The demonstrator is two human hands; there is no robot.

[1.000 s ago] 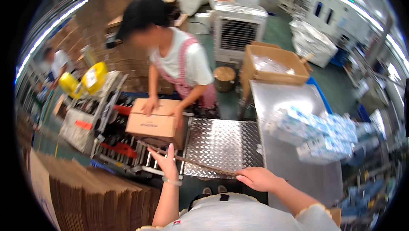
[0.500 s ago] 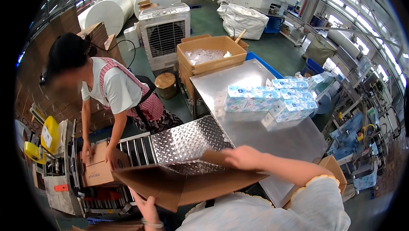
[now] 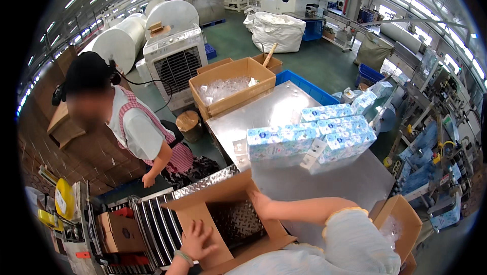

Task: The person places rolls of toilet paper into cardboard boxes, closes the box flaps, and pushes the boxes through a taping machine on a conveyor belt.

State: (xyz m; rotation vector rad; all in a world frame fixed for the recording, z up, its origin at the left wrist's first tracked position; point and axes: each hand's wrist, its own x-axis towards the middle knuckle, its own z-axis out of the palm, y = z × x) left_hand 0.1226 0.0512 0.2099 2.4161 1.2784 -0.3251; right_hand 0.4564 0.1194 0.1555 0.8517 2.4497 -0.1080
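An open brown cardboard carton (image 3: pixel 198 194) stands in front of me, its flaps raised. Through it shows the diamond-pattern metal plate (image 3: pixel 228 172), so its underside is open there. My left hand (image 3: pixel 199 240) lies with fingers spread on the carton's left flap. At the right wall of the carton is my right hand (image 3: pixel 260 205), touching the cardboard; its fingers are mostly hidden. Blue-and-white printed packs (image 3: pixel 281 141) rest on the steel table (image 3: pixel 284 184) beyond my right arm.
To the left, a co-worker (image 3: pixel 137 123) stands by the roller conveyor (image 3: pixel 157 224), which holds a closed carton (image 3: pixel 120 232). A large box of clear plastic (image 3: pixel 231 85) adjoins the table's far end. Another open carton (image 3: pixel 398 219) is at my right.
The flattened-looking carton has been opened out and set upright on the plate. My left hand has moved up onto its flap. The co-worker has let go of the closed carton and straightened up.
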